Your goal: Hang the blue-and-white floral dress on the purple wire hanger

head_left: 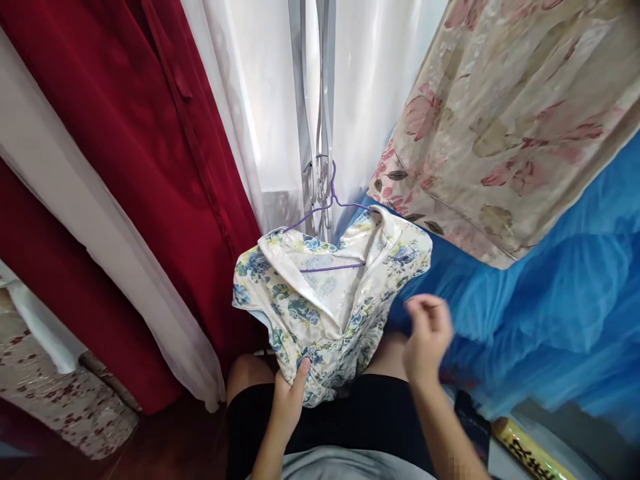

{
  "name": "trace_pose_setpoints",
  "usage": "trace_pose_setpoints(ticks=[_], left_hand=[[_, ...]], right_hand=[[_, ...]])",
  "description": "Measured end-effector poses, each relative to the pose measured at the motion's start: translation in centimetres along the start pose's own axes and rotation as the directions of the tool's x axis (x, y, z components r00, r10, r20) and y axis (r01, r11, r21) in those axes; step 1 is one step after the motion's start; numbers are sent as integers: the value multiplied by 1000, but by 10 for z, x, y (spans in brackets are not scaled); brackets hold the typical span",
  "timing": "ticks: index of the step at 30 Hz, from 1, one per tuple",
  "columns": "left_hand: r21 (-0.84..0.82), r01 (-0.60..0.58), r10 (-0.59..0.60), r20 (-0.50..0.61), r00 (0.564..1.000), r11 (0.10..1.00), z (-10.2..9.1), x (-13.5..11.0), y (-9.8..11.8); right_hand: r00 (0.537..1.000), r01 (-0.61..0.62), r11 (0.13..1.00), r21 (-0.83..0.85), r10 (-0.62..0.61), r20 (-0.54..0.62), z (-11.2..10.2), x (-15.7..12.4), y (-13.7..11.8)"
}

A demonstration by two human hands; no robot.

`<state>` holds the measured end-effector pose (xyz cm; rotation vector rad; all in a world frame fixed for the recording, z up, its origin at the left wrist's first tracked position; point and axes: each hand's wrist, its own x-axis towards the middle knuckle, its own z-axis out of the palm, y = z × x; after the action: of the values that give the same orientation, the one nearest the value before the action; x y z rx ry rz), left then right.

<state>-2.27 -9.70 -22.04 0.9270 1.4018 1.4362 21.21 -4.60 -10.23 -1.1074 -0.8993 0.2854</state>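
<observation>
A white shirt with blue and yellow flowers (pixel 325 300) hangs on a purple wire hanger (pixel 331 200), which hooks onto a metal window bar (pixel 320 133). My left hand (pixel 290 397) grips the shirt's lower hem, thumb laid over the cloth. My right hand (pixel 427 337) hovers just right of the shirt, fingers loosely curled and slightly blurred, holding nothing that I can see. My knees and black shorts (pixel 370 413) sit below the shirt.
A dark red curtain (pixel 150 167) and a white sheer curtain (pixel 260 100) hang at left and centre. A floral beige curtain (pixel 510 113) and blue netting (pixel 550 300) fill the right. A yellow printed pack (pixel 530 453) lies at bottom right. A floral cushion (pixel 65 400) sits at bottom left.
</observation>
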Motion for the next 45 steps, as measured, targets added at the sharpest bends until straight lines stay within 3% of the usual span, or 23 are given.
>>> trace_pose_setpoints(ticks=[1,2,3,4,5,6,9,14,19,24,30,33,35,36,38,39,40,42,45], left_hand=[[10,-11,11,20,1000,1000,0,0,0],[18,-26,25,38,999,999,0,0,1],[26,-39,38,49,998,999,-1,1,3],[33,-51,49,53,997,998,-2,1,4],[39,-60,58,52,997,997,-4,2,6],[44,-68,65,52,996,997,-5,2,7],[52,-86,83,62,995,995,-7,2,7],[5,-79,78,67,995,997,0,-4,3],[-26,-62,63,40,997,998,4,-7,10],[-28,-58,58,0,998,998,-1,-10,13],[-12,-100,100,-19,995,995,0,-6,11],[46,-127,129,-67,989,991,-4,1,7],[102,-199,213,-151,965,975,-7,4,3],[149,-266,294,-216,931,952,-6,4,1],[292,-423,504,-317,804,858,1,3,-2],[366,-489,597,-295,746,792,7,2,-2],[415,-542,659,-223,718,731,15,1,-2],[401,-608,664,-1,748,686,34,0,2],[310,-580,544,201,814,753,59,4,9]], right_hand=[[961,-136,991,8,131,244,3,-24,12],[827,-273,962,-8,239,508,7,-45,22],[661,-375,926,-51,305,686,12,-62,30],[562,-420,904,-77,325,760,18,-74,35],[503,-446,891,-86,329,799,23,-82,38],[501,-450,890,-80,325,802,28,-87,39],[576,-414,907,-73,323,751,37,-84,39],[627,-417,901,-118,380,681,39,-79,45],[599,-506,862,-11,361,715,47,-85,47],[644,-507,861,34,353,679,46,-87,47],[598,-467,883,-44,352,720,39,-85,44],[554,-475,877,-77,366,748,32,-82,39],[531,-482,871,-90,373,761,26,-79,35],[527,-490,867,-95,381,760,23,-78,33],[533,-507,857,-90,394,749,20,-76,28],[535,-515,853,-82,395,747,19,-75,25],[532,-523,849,-72,391,751,19,-75,22],[505,-541,838,-62,383,774,21,-75,17],[457,-584,809,-71,400,795,22,-71,10]])
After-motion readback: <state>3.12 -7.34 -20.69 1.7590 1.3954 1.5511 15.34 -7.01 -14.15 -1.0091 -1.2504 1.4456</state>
